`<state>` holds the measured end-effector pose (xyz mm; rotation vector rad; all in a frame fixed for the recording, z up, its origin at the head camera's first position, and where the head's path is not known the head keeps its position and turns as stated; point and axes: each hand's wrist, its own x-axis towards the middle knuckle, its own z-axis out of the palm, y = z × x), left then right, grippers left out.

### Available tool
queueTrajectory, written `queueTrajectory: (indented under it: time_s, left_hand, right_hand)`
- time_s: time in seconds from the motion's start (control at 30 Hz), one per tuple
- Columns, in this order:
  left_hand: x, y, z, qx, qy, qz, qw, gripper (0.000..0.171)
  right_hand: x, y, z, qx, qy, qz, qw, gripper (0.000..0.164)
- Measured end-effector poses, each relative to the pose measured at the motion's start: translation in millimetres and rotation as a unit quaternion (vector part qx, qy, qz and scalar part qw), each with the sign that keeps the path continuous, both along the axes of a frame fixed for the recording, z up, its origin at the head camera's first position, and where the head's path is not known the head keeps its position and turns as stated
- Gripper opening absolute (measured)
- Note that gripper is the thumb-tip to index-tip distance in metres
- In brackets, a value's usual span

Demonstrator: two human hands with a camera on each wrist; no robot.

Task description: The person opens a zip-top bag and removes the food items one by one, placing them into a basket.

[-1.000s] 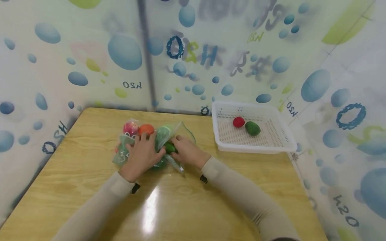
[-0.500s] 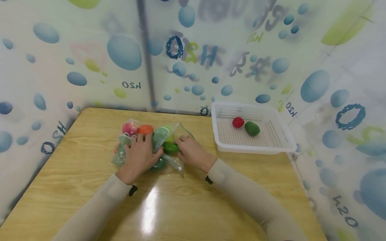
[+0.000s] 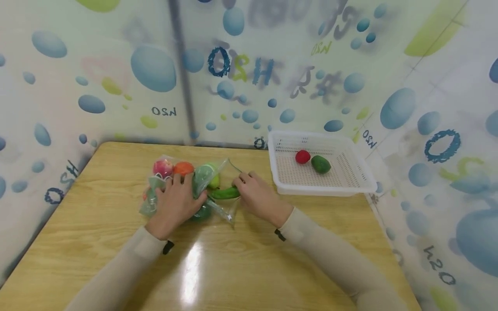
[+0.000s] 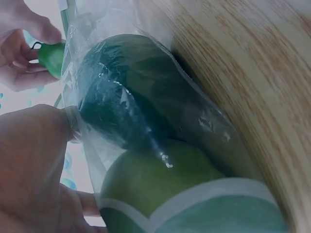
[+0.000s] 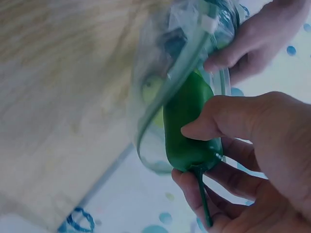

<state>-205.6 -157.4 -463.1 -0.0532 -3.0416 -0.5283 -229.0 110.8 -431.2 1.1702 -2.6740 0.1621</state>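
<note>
Green pepper (image 5: pixel 182 114) is lying in the mouth of the bag (image 4: pixel 214 126); your right hand (image 3: pixel 260 198) is pinching it, your left hand (image 3: pixel 176 203) is pressing the bag, fingers apart. You're best guiding it straight.

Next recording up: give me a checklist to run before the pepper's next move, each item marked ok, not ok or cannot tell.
1. Right hand grips the green pepper near its stem: ok.
2. Left hand rests on the plastic bag: ok.
3. Bag mouth open: ok, its zip edges lie apart with the pepper between them.
4. Pepper fully clear of the bag: not ok, its far end lies within the mouth.
5. Room in the white basket: ok, bare floor shows around the two items.
6. Other bagged produce free of the pepper's tip: cannot tell.
</note>
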Motion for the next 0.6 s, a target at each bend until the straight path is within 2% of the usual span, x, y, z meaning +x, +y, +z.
queueTrajectory:
  time_s: [0.37, 0.6]
  left_hand:
    - [1.7, -3.8, -2.2, -0.001, 0.006, -0.003, 1.0000, 0.082]
    - [1.8, -4.9, -2.2, -0.004, 0.014, -0.003, 0.9999, 0.082]
  right_hand:
    - [-0.9, 38.6, 25.6, -0.054, -0.028, -0.040, 0.997, 0.042]
    - [-9.8, 75.6, 38.4, -0.102, -0.020, -0.068, 0.992, 0.043]
